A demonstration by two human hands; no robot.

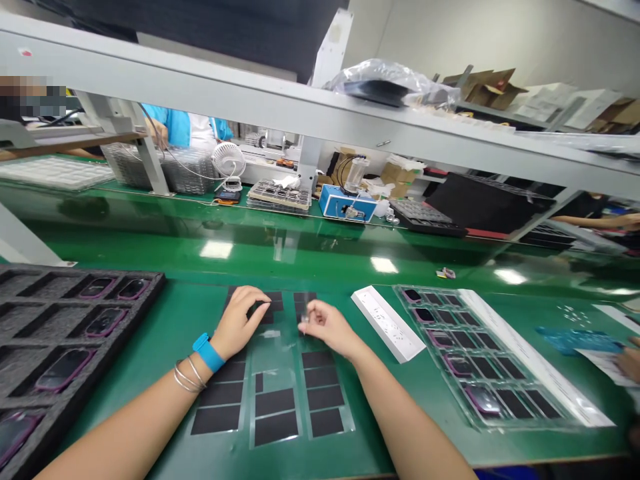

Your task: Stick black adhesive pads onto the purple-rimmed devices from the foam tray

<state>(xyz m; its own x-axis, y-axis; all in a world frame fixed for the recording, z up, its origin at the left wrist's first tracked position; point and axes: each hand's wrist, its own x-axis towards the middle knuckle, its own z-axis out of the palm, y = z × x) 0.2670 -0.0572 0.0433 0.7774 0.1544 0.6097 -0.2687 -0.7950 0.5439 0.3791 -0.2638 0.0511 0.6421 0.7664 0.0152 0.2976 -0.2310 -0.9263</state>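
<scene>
My left hand (243, 319), with a blue wristband and metal bangles, rests fingers-down on the far end of a clear sheet of black rectangular pads (274, 393) lying on the green bench. Its fingers are bent and press on one black pad (265, 308). My right hand (325, 325) hovers just right of it over the same sheets, thumb and fingers pinched on a small clear piece that I cannot make out.
A black foam tray (30, 347) with purple-rimmed parts lies at left. A clear tray (475, 353) of similar parts and a white strip (387, 323) lie at right. Another person's hand (631, 360) is at the far right. Beyond are the green conveyor, a blue box (345, 203) and a fan.
</scene>
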